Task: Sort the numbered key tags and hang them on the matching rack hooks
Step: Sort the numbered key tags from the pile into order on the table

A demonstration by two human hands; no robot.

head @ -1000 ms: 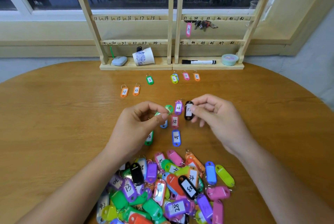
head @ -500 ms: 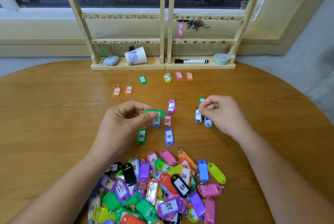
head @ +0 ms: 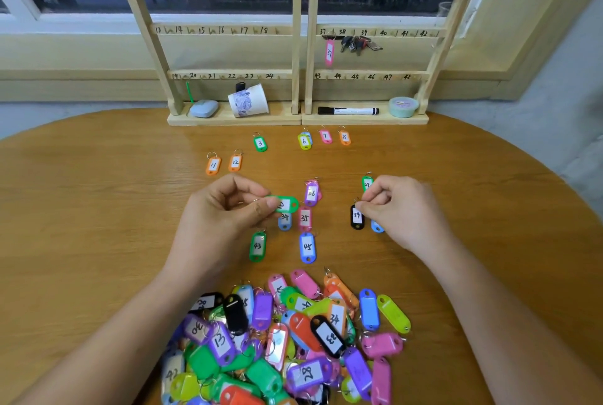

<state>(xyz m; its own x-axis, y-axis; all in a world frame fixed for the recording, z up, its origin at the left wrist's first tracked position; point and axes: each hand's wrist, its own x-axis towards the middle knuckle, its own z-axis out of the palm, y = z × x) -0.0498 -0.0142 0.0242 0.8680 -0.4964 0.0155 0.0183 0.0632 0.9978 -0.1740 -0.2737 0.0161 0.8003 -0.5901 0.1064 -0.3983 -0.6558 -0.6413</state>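
Tag pile (head: 293,339) and sorted tags (head: 307,246) crowd the centre; table (head: 98,208) sides open.

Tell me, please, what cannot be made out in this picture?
Head view:
- Number on the green tag: thumb of the left hand covers part of its label.
- Blue tag beside the black tag the right hand pinches: label under that hand's fingers.
- Pile of tags: many numbers overlapped or face down; near side cut by the bottom edge.
- Rack: top cut by the upper edge.
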